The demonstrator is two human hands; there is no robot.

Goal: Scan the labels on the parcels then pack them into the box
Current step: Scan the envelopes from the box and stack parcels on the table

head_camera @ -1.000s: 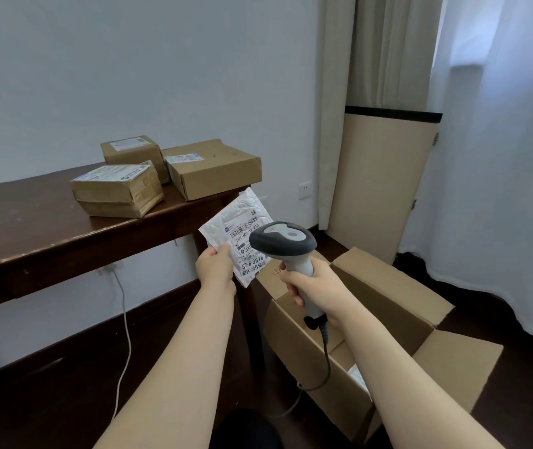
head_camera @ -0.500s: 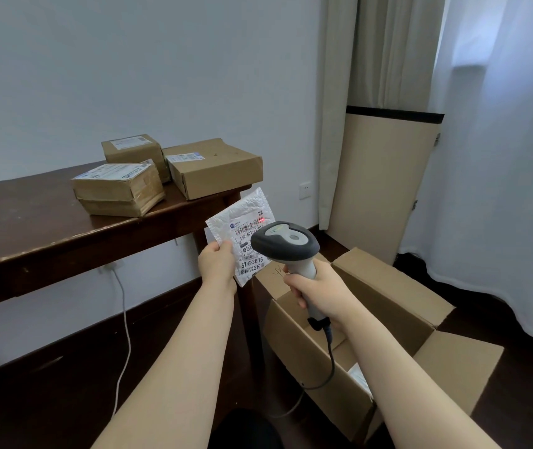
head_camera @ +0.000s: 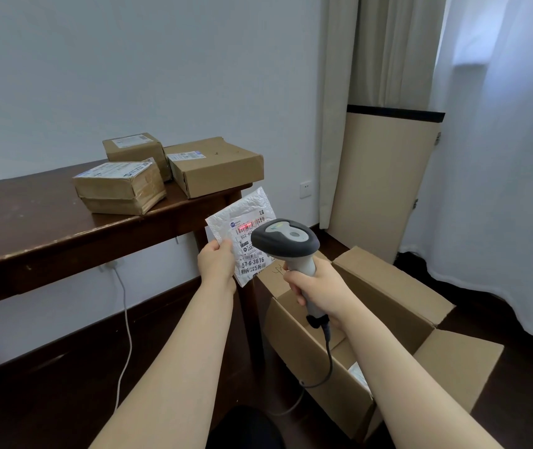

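My left hand point(head_camera: 217, 264) pinches a white padded mailer point(head_camera: 242, 218) by its lower left corner, label facing me. A red scan line glows across the barcode near the label's top. My right hand point(head_camera: 318, 288) grips the handle of a grey barcode scanner point(head_camera: 286, 240), whose head points at the label and covers its right part. Below my right arm stands an open cardboard box point(head_camera: 385, 296) on the floor, with a white parcel point(head_camera: 358, 377) partly visible inside. Three brown cardboard parcels point(head_camera: 119, 186) point(head_camera: 135, 150) point(head_camera: 216, 166) lie on the dark wooden table point(head_camera: 32, 228).
The scanner's black cable point(head_camera: 326, 361) hangs down into the box. A white cord point(head_camera: 126, 328) runs down the wall under the table. Behind the box stand a beige panel point(head_camera: 381, 183) and curtains point(head_camera: 501, 157). The floor is dark wood.
The mailer has shifted slightly up and right toward the scanner. A red scan line now lies across the barcode; one second ago there was none.
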